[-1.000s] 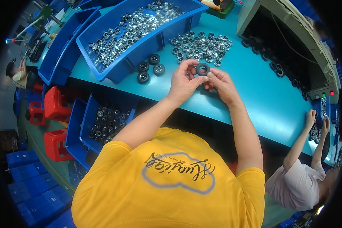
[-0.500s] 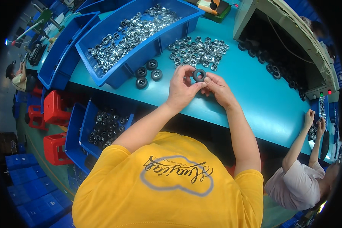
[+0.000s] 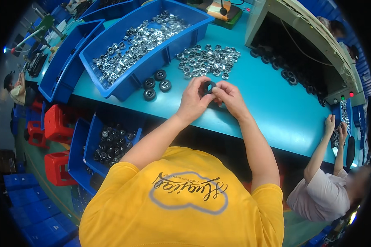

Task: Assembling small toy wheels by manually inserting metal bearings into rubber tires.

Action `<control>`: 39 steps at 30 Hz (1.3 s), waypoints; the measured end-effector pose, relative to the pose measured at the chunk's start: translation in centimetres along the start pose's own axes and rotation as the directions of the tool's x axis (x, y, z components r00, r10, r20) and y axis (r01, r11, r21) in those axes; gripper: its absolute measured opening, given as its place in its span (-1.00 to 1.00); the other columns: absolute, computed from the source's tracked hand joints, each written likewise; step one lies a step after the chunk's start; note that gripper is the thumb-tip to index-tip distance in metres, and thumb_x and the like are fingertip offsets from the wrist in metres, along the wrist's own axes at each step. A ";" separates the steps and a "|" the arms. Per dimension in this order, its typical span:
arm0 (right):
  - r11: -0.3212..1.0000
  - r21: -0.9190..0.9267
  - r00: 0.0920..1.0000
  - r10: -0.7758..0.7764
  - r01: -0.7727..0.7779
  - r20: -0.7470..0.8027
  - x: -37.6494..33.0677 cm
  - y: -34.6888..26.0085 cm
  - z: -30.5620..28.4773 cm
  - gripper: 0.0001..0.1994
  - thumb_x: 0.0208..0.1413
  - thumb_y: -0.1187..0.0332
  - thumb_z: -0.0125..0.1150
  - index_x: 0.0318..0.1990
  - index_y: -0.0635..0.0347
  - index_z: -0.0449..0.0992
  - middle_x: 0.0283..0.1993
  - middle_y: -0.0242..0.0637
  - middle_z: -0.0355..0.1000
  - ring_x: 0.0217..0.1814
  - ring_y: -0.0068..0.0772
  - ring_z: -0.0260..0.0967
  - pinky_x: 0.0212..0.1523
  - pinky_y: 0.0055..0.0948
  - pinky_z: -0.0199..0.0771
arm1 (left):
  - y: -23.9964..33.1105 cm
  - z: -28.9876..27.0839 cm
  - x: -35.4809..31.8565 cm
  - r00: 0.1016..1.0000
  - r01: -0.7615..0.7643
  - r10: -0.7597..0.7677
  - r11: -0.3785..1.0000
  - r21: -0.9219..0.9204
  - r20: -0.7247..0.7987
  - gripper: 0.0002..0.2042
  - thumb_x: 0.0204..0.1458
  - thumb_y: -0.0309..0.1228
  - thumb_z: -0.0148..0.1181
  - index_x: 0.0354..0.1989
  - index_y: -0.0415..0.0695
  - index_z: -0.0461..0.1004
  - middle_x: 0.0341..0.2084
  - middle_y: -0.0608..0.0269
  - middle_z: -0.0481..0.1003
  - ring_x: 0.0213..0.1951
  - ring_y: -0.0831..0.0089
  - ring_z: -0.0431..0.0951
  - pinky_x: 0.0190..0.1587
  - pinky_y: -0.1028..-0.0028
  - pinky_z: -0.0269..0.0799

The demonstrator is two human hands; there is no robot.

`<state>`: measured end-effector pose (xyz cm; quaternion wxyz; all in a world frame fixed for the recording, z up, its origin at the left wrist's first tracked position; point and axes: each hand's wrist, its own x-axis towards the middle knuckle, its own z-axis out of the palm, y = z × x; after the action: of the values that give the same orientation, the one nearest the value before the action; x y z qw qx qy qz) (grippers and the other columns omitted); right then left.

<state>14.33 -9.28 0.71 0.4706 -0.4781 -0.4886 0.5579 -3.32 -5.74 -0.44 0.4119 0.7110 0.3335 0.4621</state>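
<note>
The left hand (image 3: 195,100) and right hand (image 3: 230,98) together pinched a small black rubber ring (image 3: 209,87) between fingertips, above the teal table (image 3: 272,107). The ring was round, dark and matte, its centre hole open. Loose silver rings (image 3: 206,61) lay just beyond; three black wheels (image 3: 156,84) sat left.
</note>
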 end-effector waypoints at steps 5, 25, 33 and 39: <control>0.956 -0.295 0.952 -0.091 0.001 -0.291 0.7 -1.4 -2.5 -0.81 0.18 0.26 0.34 -0.18 0.16 0.56 -0.40 -0.49 0.47 -0.41 -0.66 0.40 -0.42 -0.56 0.41 | -0.4 -0.4 -0.3 0.979 0.199 -0.156 0.871 -0.449 0.132 -0.55 0.11 -0.54 0.29 0.16 -0.19 0.28 -0.10 0.14 0.46 -0.12 0.44 0.51 -0.14 0.48 0.54; 0.972 -0.230 0.936 -0.121 0.045 -0.330 -0.6 -2.1 -3.2 -0.63 0.08 0.39 0.37 0.07 0.21 0.57 -0.23 -0.39 0.48 -0.17 -0.58 0.44 -0.14 -0.49 0.54 | -0.2 -2.1 1.0 0.867 0.493 -0.065 0.250 -0.833 0.494 -0.49 0.21 -0.47 0.20 0.31 -0.25 0.21 0.19 -0.19 0.36 0.22 0.01 0.44 0.30 0.21 0.41; 0.994 0.034 0.946 -0.086 0.101 -0.313 -1.8 -0.8 -1.6 -0.68 0.13 0.44 0.34 0.03 0.27 0.48 -0.16 -0.39 0.46 -0.16 -0.59 0.44 -0.14 -0.52 0.53 | -0.3 -1.9 0.9 0.856 0.513 -0.089 0.280 -0.812 0.510 -0.48 0.18 -0.50 0.23 0.29 -0.24 0.22 0.17 -0.14 0.39 0.23 0.02 0.44 0.30 0.21 0.40; 0.994 0.009 0.944 -0.104 0.112 -0.314 -1.8 -0.6 -1.7 -0.70 0.13 0.44 0.35 0.00 0.26 0.48 -0.13 -0.37 0.49 -0.15 -0.59 0.44 -0.19 -0.53 0.52 | -0.6 -1.7 0.7 0.851 0.519 -0.105 0.312 -0.796 0.514 -0.48 0.16 -0.52 0.25 0.28 -0.24 0.24 0.15 -0.11 0.41 0.22 0.03 0.45 0.33 0.19 0.38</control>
<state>16.24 -10.85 1.32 0.5784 -0.5266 -0.4257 0.4549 -4.68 -4.40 -0.27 0.8711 0.3535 0.0713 0.3332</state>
